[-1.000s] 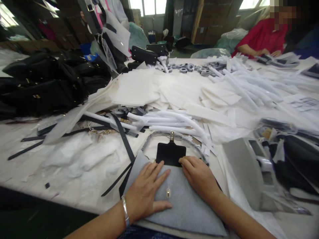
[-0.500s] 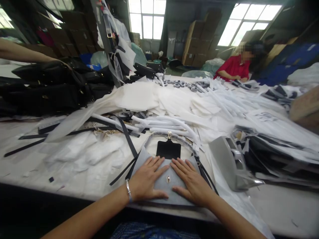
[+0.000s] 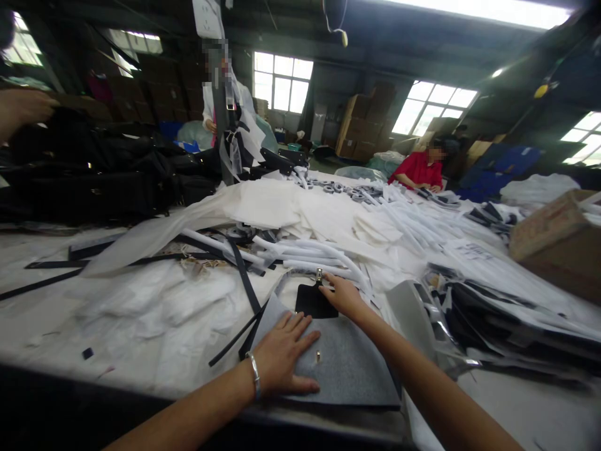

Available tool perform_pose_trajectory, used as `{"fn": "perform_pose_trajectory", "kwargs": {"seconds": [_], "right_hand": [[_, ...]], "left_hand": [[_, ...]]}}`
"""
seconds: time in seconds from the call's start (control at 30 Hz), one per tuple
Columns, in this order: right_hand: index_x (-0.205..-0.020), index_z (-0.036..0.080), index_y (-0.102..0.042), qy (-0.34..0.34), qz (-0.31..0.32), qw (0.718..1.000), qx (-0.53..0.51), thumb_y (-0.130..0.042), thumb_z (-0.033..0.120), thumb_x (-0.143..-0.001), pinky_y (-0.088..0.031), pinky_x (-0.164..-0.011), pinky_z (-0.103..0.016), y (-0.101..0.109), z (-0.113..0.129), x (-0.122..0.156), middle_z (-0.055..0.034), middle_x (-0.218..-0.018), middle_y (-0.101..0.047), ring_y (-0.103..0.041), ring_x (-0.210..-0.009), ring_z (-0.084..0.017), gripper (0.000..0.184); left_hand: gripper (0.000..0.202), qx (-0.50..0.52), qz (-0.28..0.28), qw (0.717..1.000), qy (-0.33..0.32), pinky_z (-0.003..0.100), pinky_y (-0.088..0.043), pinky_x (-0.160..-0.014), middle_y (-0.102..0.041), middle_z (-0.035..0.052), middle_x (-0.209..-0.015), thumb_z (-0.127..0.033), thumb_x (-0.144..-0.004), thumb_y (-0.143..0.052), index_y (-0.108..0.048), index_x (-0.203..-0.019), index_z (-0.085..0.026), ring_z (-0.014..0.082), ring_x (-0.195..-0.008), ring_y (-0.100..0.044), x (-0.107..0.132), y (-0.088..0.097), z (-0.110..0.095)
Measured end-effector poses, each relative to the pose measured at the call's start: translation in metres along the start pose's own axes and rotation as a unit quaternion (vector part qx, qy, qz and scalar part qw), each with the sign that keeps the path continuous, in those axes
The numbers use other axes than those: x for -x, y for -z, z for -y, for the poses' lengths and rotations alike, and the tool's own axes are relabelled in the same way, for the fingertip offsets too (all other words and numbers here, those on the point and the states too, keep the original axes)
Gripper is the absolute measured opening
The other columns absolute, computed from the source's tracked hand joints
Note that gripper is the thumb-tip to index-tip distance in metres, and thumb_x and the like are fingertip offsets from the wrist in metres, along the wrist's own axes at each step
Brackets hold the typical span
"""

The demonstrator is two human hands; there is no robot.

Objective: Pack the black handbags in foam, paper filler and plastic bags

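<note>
A grey felt-covered bag [image 3: 345, 369] lies flat at the table's near edge, a small metal stud [image 3: 318, 356] showing on its front. My left hand [image 3: 286, 357], wearing a silver bangle, rests open and flat on the grey cover. My right hand [image 3: 342, 294] reaches forward over the bag's black flap [image 3: 312, 302], its fingers at the flap's metal clasp [image 3: 319, 276]. A wrapped handle [image 3: 282, 285] curves beside the flap.
Black straps [image 3: 241, 266], white wrapped tubes [image 3: 305, 247] and white sheets [image 3: 282, 203] litter the table. Black bags [image 3: 94, 169] pile at the left, where another person's hand [image 3: 21, 109] reaches. A grey moulded tray [image 3: 416, 316] sits right; a cardboard box [image 3: 558, 241] farther right. A person in red [image 3: 417, 169] works at the far end.
My right hand lifted off the grey cover and moved forward to the black flap's clasp. My left hand stayed flat on the cover. The view tilted upward.
</note>
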State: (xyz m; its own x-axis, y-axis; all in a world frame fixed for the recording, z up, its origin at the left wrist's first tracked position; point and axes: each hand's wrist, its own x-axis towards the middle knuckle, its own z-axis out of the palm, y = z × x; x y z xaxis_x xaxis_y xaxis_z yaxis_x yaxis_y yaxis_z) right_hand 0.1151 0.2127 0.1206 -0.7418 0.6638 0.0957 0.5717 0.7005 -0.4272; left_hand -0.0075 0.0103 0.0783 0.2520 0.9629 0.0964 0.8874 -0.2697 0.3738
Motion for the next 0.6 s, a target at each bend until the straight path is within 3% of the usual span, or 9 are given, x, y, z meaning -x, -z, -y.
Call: {"fn": "perform_pose_trajectory", "kwargs": {"seconds": [0.1,0.17,0.33,0.47,0.6], "right_hand": [[-0.117,0.014,-0.062,-0.014,0.009,1.000,-0.022,-0.062,0.033,-0.092,-0.056,-0.077,-0.038,-0.004,0.002,-0.019,-0.0051,-0.095,-0.071,-0.069,-0.082,-0.018,0.031],[-0.111,0.015,-0.065,0.004,0.009,0.999,-0.043,-0.062,0.030,-0.091,-0.056,-0.074,-0.034,0.003,0.008,-0.012,-0.0031,-0.088,-0.072,-0.069,-0.077,-0.017,0.025],[-0.102,0.022,-0.071,0.093,0.007,0.992,-0.089,-0.057,0.018,-0.090,-0.053,-0.083,-0.029,0.020,0.027,0.055,-0.0029,-0.100,-0.072,-0.067,-0.089,-0.016,0.018],[-0.113,0.025,-0.070,0.152,0.032,0.982,-0.104,-0.053,0.012,-0.091,-0.051,-0.089,-0.028,0.009,0.027,0.108,-0.0047,-0.111,-0.068,-0.065,-0.102,-0.016,0.031],[-0.123,0.024,-0.066,0.185,0.056,0.975,-0.114,-0.047,0.009,-0.093,-0.051,-0.094,-0.028,-0.006,0.016,0.130,-0.0078,-0.120,-0.064,-0.063,-0.110,-0.017,0.038]], "left_hand": [[0.097,0.001,-0.002,1.000,-0.001,0.055,-0.015,-0.116,-0.030,0.0175,-0.156,-0.082,-0.074,-0.050,-0.036,-0.148,-0.021,0.0381,-0.143,-0.027,0.001,0.001,0.000],[0.096,0.000,-0.007,1.000,0.000,0.054,-0.015,-0.116,-0.032,0.0170,-0.155,-0.082,-0.074,-0.051,-0.038,-0.147,-0.022,0.0378,-0.143,-0.027,0.001,0.003,-0.001],[0.091,0.011,-0.041,0.999,-0.002,0.052,-0.015,-0.116,-0.039,0.0152,-0.151,-0.077,-0.072,-0.059,-0.043,-0.143,-0.021,0.0368,-0.140,-0.032,0.001,0.004,-0.004],[0.088,0.011,-0.062,0.998,-0.004,0.051,-0.012,-0.118,-0.053,0.0134,-0.139,-0.071,-0.070,-0.067,-0.046,-0.139,-0.019,0.0343,-0.133,-0.041,0.001,0.001,-0.006],[0.078,0.002,-0.059,0.998,-0.003,0.049,-0.011,-0.119,-0.066,0.0111,-0.117,-0.070,-0.069,-0.069,-0.057,-0.125,-0.017,0.0313,-0.121,-0.053,0.001,0.000,-0.008]]}}
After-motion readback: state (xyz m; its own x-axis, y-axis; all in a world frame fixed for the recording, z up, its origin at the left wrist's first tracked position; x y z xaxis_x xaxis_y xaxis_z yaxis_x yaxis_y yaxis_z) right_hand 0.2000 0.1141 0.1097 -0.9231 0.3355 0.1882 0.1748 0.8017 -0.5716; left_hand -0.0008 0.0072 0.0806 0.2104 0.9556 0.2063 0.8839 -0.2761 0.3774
